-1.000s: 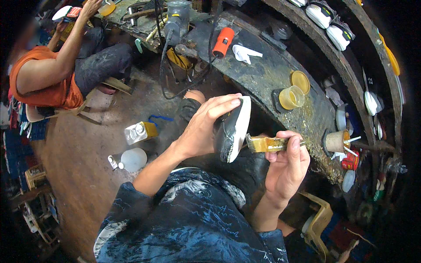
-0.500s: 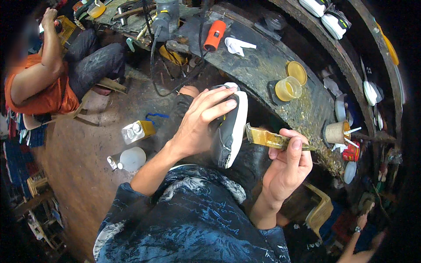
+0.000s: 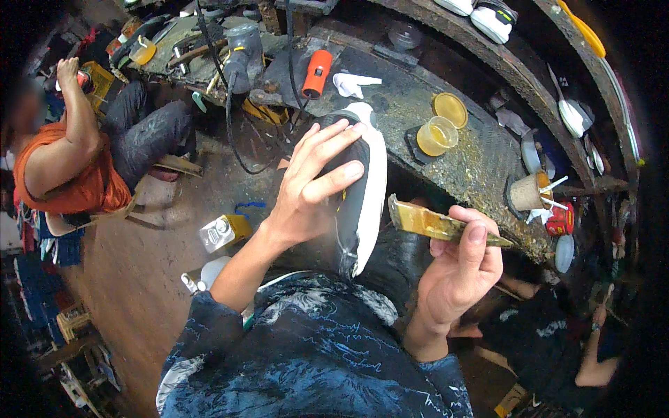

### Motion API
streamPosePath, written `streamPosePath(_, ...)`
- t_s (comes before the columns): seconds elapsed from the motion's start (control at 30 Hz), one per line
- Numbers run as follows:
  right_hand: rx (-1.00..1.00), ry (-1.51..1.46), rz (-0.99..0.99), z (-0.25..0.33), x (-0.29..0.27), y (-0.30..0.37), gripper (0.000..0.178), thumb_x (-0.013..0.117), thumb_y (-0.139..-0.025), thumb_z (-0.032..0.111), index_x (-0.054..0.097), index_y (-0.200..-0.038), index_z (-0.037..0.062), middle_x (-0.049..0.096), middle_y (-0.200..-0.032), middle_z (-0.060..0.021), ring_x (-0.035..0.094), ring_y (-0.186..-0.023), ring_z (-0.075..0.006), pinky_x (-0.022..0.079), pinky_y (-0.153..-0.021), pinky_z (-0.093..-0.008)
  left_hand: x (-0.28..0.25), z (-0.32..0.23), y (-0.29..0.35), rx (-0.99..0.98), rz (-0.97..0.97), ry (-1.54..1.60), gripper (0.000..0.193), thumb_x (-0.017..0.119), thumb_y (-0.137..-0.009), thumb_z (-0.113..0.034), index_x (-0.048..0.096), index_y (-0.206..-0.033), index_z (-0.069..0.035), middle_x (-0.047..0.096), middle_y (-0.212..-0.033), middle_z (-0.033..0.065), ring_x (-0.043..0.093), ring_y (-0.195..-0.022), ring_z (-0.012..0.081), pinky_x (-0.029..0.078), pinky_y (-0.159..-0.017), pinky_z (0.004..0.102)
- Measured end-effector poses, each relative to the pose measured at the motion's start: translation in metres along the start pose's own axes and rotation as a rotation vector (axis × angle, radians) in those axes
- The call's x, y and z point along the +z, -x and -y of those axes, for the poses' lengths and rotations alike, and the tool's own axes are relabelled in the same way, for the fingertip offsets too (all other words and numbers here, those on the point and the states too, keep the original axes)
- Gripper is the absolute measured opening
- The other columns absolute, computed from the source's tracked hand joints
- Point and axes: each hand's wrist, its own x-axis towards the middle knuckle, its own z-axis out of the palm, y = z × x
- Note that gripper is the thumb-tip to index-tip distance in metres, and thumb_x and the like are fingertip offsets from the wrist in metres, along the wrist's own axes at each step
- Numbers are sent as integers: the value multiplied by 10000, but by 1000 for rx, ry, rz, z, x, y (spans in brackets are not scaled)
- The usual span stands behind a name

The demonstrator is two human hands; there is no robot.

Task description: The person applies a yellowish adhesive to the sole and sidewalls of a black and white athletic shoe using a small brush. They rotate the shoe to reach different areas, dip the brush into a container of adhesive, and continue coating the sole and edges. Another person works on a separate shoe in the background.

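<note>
My left hand [image 3: 313, 184] grips a dark shoe with a thick white sole [image 3: 373, 188], its fingers spread over the dark upper. The shoe is tilted on its side, with the sole edge facing right. In my right hand [image 3: 463, 261] is a flat glue brush [image 3: 428, 221], pinched between thumb and fingers. Its amber-coated end points left and stays a small gap away from the sole. A clear cup of yellowish glue [image 3: 437, 136] stands on the dark bench beyond, beside its round yellow lid [image 3: 450, 110].
An orange cylindrical tool [image 3: 318, 74] and a white piece [image 3: 356, 85] lie on the bench [image 3: 390, 111]. A beige cup with white sticks [image 3: 528, 192] stands at right. A metal can [image 3: 224, 233] is on the floor. A person in orange [image 3: 73, 164] sits at left; another is lower right.
The shoe has turned slightly in my left hand, its white sole now more upright and its toe higher. The brush remains pinched in my right hand. The whole view has shifted.
</note>
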Motion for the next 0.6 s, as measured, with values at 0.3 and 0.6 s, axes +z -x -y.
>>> streamPosePath(0.3, -30, 7, 15, -7, 3, -3, 230, 626, -1067, 162, 718, -1054, -48, 729, -973, -123, 565, -664, -101, 456, -602, -242, 4, 5, -10, 46, 17, -87, 756, 839, -687, -44, 572, -1366, -242, 578, -1514, 176, 559, -1390, 414, 377, -1166, 631)
streamPosePath(0.6, -49, 10, -6, -8, 0, 0, 197, 631, -1058, 132, 718, -1056, -45, 750, -1008, -135, 566, -655, -94, 454, -596, -235, 2, 6, -14, 1, 86, -203, 705, 848, -642, -88, 650, -1296, -262, 571, -1532, 128, 549, -1394, 405, 368, -1173, 629)
